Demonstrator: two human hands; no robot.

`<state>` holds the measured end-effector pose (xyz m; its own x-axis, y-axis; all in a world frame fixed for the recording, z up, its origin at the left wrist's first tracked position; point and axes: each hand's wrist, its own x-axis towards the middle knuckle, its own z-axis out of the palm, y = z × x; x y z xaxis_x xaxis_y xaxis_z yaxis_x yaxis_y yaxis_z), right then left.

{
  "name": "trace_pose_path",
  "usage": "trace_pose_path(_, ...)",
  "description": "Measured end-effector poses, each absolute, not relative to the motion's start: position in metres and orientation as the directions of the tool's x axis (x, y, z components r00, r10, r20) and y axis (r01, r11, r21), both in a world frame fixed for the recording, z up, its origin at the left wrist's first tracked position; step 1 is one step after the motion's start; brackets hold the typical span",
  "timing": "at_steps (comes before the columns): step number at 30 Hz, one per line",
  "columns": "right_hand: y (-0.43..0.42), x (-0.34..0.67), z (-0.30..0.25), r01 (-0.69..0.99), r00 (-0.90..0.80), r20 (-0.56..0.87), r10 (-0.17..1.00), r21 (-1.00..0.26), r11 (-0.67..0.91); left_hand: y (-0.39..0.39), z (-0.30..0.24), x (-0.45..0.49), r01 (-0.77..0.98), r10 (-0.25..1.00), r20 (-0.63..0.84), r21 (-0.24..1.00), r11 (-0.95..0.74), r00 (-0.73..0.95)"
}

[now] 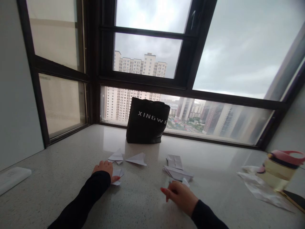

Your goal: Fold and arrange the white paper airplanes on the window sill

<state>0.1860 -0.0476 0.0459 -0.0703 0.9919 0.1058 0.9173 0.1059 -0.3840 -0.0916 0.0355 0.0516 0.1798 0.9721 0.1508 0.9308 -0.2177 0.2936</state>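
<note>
Near the front left of the pale speckled counter, my left hand (105, 168) is closed over a small folded white paper (118, 173), its thumb lying across the paper. Just beyond it sits another folded paper piece (116, 156), and to its right lies a pointed paper plane (137, 159). My right hand (182, 194) hovers low over the counter with its fingers curled in and nothing visible between them. A small white paper tip (186, 182) shows behind its knuckles. Farther back are a folded paper plane (179, 173) and a creased paper rectangle (174, 161).
A black bag (147, 122) with white lettering stands against the window. At the right are a pink-lidded bottle (277, 171), a crumpled white tissue (259, 187) and part of a dark phone-like object (295, 200). A white flat device (14, 178) lies at the left edge.
</note>
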Motion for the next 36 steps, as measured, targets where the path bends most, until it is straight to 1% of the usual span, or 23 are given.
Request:
trace_pose_path(1,-0.046,0.175,0.04,0.901,-0.112,0.121,0.986,-0.405,0.152,0.035,0.05,-0.091,0.937,0.975,0.13,0.282,-0.209,0.178)
trace_pose_path(3,-0.043,0.157,0.03,0.87,-0.143,0.144,0.979,-0.453,0.193,0.036,0.047,-0.084,0.943,0.977,0.095,0.258,-0.21,0.191)
trace_pose_path(5,-0.041,0.144,0.022,0.825,-0.147,0.174,0.974,-0.522,0.218,0.036,0.047,-0.073,0.924,0.964,0.071,0.276,-0.264,0.254)
trace_pose_path(7,-0.042,0.138,0.017,0.756,-0.136,0.203,0.97,-0.612,0.234,0.034,0.046,-0.058,0.888,0.942,0.057,0.318,-0.332,0.332)
trace_pose_path(10,-0.044,0.137,0.013,0.607,-0.079,0.213,0.974,-0.764,0.216,0.023,0.042,-0.033,0.793,0.892,0.077,0.428,-0.432,0.445)
trace_pose_path(12,-0.044,0.139,0.012,0.477,-0.066,0.197,0.978,-0.855,0.204,0.012,0.038,-0.019,0.652,0.838,0.137,0.566,-0.504,0.528)
trace_pose_path(14,-0.043,0.14,0.012,0.315,-0.135,0.169,0.976,-0.927,0.204,0.005,0.033,-0.009,0.524,0.79,0.203,0.65,-0.551,0.579)
trace_pose_path(16,-0.043,0.14,0.014,0.174,-0.201,0.151,0.968,-0.967,0.187,0.006,0.031,-0.005,0.46,0.774,0.283,0.67,-0.582,0.567)
trace_pose_path(18,-0.043,0.139,0.017,0.097,-0.183,0.143,0.973,-0.982,0.162,0.015,0.03,-0.009,0.459,0.771,0.377,0.639,-0.617,0.512)
trace_pose_path(19,-0.043,0.139,0.019,0.078,-0.151,0.145,0.978,-0.984,0.158,0.021,0.029,-0.013,0.484,0.765,0.42,0.599,-0.638,0.488)
trace_pose_path(21,-0.044,0.139,0.021,0.049,-0.105,0.161,0.981,-0.985,0.166,0.035,0.028,-0.022,0.551,0.763,0.442,0.528,-0.646,0.472)
trace_pose_path(22,-0.044,0.138,0.022,0.038,-0.091,0.167,0.982,-0.984,0.171,0.041,0.027,-0.026,0.626,0.767,0.423,0.445,-0.64,0.483)
trace_pose_path(24,-0.045,0.138,0.023,0.027,-0.081,0.167,0.983,-0.985,0.169,0.048,0.024,-0.032,0.739,0.795,0.341,0.308,-0.599,0.503)
trace_pose_path(26,-0.046,0.137,0.023,0.032,-0.086,0.146,0.986,-0.988,0.149,0.046,0.022,-0.034,0.793,0.815,0.259,0.21,-0.572,0.519)
trace_pose_path(29,-0.047,0.137,0.025,0.058,-0.08,0.132,0.988,-0.989,0.137,0.033,0.025,-0.031,0.803,0.816,0.166,0.153,-0.576,0.553)
trace_pose_path(33,-0.049,0.138,0.029,0.089,-0.064,0.156,0.986,-0.983,0.162,0.013,0.036,-0.025,0.81,0.818,0.027,0.119,-0.574,0.575)
trace_pose_path(34,-0.049,0.138,0.03,0.09,-0.067,0.162,0.984,-0.982,0.168,0.01,0.04,-0.025,0.805,0.812,0.021,0.116,-0.582,0.584)
trace_pose_path(36,-0.049,0.138,0.031,0.08,-0.066,0.166,0.984,-0.982,0.171,0.007,0.047,-0.024,0.788,0.796,0.071,0.115,-0.605,0.601)
